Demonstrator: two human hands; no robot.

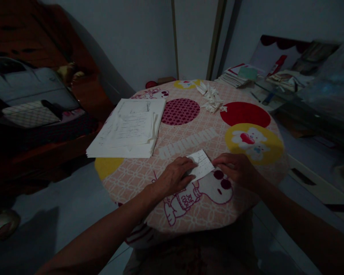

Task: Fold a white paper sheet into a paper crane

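Observation:
A small folded-looking piece of white paper (202, 163) with handwriting lies near the front of the round table. My left hand (177, 173) rests over its left side, thumb and fingers closed on it and pressing it against the cloth. At the right corner, my right hand (236, 168) pinches the paper's edge between thumb and curled fingers. Just behind it is a row of narrow white paper strips (189, 143), side by side on the patterned tablecloth (140, 173). Farther back sits a loose pile of folded white paper pieces (212, 99).
A stack of written sheets (132, 130) covers the table's left side. At right, a glass-topped stand (289, 99) holds papers and a red bottle (277, 65). A wooden seat (86, 88) with a light handbag (34, 86) stands at left.

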